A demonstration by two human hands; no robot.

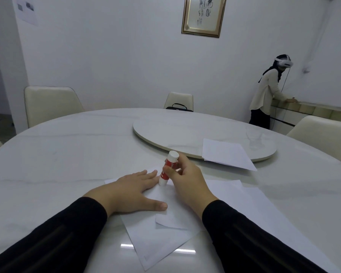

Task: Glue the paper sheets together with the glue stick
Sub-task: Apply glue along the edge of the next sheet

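Observation:
White paper sheets (161,239) lie overlapped on the round marble table (57,164) in front of me. My left hand (130,191) rests flat on the top sheet, fingers spread, pressing it down. My right hand (187,182) grips a red and white glue stick (168,170), held tilted with its lower end touching the paper just beyond my left fingertips. Another sheet (254,201) lies under my right forearm, spreading to the right.
A marble turntable (175,131) sits at the table's centre, with more loose paper (224,154) overhanging its near edge. Cream chairs (49,103) stand around the table. A black bag (178,107) sits on the far chair. A person with a headset (268,95) stands at the right counter.

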